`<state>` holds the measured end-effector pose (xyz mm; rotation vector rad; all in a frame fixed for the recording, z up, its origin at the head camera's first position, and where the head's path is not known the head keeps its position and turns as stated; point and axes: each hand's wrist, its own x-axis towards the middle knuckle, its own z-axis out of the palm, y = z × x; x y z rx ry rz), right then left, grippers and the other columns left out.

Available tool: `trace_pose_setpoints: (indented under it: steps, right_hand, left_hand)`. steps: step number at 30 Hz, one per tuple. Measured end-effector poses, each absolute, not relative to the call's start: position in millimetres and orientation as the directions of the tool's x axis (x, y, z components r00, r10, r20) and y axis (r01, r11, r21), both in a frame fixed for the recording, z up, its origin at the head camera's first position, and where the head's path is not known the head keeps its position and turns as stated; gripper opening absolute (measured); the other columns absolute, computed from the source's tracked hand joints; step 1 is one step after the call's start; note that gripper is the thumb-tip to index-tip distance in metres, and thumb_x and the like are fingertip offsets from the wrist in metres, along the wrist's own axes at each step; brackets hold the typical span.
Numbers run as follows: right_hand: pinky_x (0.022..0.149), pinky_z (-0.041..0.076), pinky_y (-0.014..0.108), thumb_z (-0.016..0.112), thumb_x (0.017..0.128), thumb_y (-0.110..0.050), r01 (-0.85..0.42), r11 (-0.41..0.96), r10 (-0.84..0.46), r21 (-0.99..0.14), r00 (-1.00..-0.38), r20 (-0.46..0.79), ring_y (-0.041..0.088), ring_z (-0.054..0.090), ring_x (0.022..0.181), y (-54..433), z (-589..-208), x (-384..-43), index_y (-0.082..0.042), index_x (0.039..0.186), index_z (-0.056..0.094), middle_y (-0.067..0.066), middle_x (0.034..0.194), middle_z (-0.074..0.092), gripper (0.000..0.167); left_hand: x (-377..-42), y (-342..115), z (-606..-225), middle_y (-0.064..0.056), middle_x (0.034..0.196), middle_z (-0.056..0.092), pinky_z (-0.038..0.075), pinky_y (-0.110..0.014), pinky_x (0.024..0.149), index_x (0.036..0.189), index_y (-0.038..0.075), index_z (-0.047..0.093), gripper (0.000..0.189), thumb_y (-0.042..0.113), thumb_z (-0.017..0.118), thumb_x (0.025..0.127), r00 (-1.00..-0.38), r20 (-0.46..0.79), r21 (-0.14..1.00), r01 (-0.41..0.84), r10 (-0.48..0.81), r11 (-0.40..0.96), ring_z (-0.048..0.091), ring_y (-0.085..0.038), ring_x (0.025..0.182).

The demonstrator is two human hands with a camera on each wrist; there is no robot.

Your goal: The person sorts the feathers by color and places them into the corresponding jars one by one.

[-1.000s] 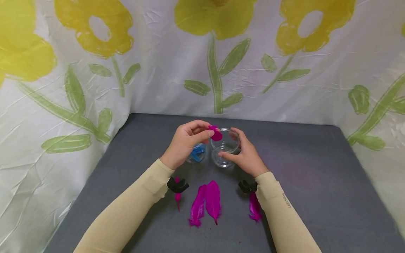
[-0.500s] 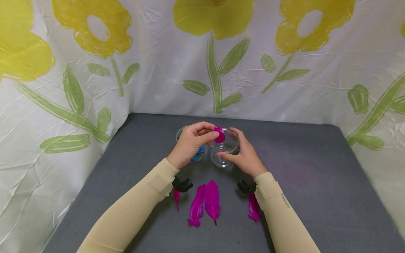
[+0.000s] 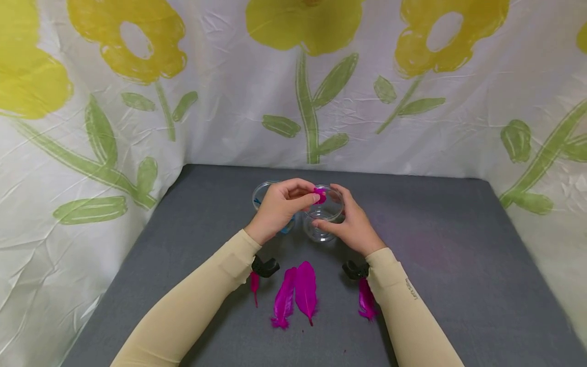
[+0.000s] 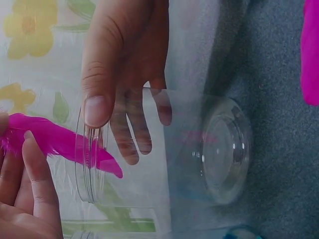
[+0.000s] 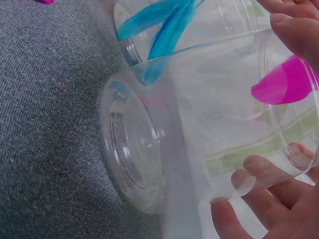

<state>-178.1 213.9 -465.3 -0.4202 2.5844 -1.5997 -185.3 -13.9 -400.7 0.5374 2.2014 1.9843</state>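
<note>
Head view: the left hand (image 3: 283,206) pinches a bright magenta feather (image 4: 55,139), its tip inside the mouth of a transparent cylindrical jar (image 3: 317,233); the right hand (image 3: 354,227) curls round that jar, upright on the grey table (image 3: 458,285) beside a second clear jar (image 5: 227,21) holding blue feathers (image 5: 172,34).

Four feathers (image 3: 305,288) lie before two jars (image 3: 320,230).

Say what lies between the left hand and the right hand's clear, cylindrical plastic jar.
The left wrist view shows a magenta feather there, pinched by the left hand, its tip inside the mouth of the jar.
</note>
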Motion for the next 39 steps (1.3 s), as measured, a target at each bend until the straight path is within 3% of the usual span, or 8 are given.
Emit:
trace_pose_setpoints:
  steps: [3, 13, 24, 32, 39]
  right_hand:
    - [0.122, 0.041, 0.061, 0.086, 0.088, -0.059, -0.196, 0.42, -0.274, -0.886, -0.958, 0.082, 0.025, 0.04, 0.16, 212, -465, -178, -0.03, 0.169, 0.025, -0.001, 0.171, 0.044, 0.106]
    - [0.122, 0.042, 0.061, 0.086, 0.088, -0.058, -0.193, 0.429, -0.27, -0.882, -0.96, 0.079, 0.028, 0.042, 0.158, 207, -463, -177, -0.028, 0.169, 0.025, 0.003, 0.17, 0.045, 0.106]
    - [0.125, 0.038, 0.065, 0.086, 0.086, -0.063, -0.17, 0.43, -0.271, -0.887, -0.961, 0.053, 0.027, 0.04, 0.16, 205, -460, -177, -0.033, 0.169, 0.024, 0.001, 0.171, 0.043, 0.108]
    - [0.123, 0.04, 0.061, 0.086, 0.086, -0.062, -0.165, 0.433, -0.26, -0.886, -0.964, 0.052, 0.027, 0.04, 0.159, 208, -460, -176, -0.035, 0.169, 0.023, 0.0, 0.171, 0.043, 0.108]
    - [0.12, 0.043, 0.058, 0.087, 0.086, -0.06, -0.169, 0.437, -0.254, -0.884, -0.965, 0.059, 0.027, 0.042, 0.157, 212, -463, -176, -0.034, 0.168, 0.025, -0.002, 0.17, 0.045, 0.107]
  left_hand:
    - [-184, -16, -401, -0.004, 0.112, 0.082, 0.065, -0.046, 0.093, 0.116, 0.014, 0.078, 0.017, 0.02, 0.08, 0.101, -0.927, 0.146, 0.98, 0.183, 0.344, 0.074, 0.077, -0.021, 0.099]
    - [-181, -21, -400, -0.02, 0.133, 0.074, 0.063, -0.048, 0.099, 0.123, 0.014, 0.076, 0.022, 0.019, 0.078, 0.102, -0.914, 0.178, 0.978, 0.206, 0.364, 0.039, 0.076, -0.022, 0.116]
    - [-166, -39, -393, 0.0, 0.124, 0.08, 0.062, -0.04, 0.101, 0.12, 0.021, 0.078, 0.02, 0.028, 0.08, 0.101, -0.918, 0.2, 0.957, 0.257, 0.344, 0.131, 0.077, -0.021, 0.114]
    - [-143, -64, -397, -0.001, 0.121, 0.08, 0.064, -0.036, 0.091, 0.119, 0.023, 0.078, 0.019, 0.025, 0.081, 0.1, -0.901, 0.205, 0.928, 0.303, 0.381, 0.216, 0.076, -0.015, 0.112]
    - [-116, -100, -414, 0.015, 0.116, 0.08, 0.063, -0.031, 0.091, 0.118, 0.029, 0.079, 0.021, 0.024, 0.082, 0.099, -0.853, 0.188, 0.815, 0.413, 0.487, 0.407, 0.077, -0.011, 0.109]
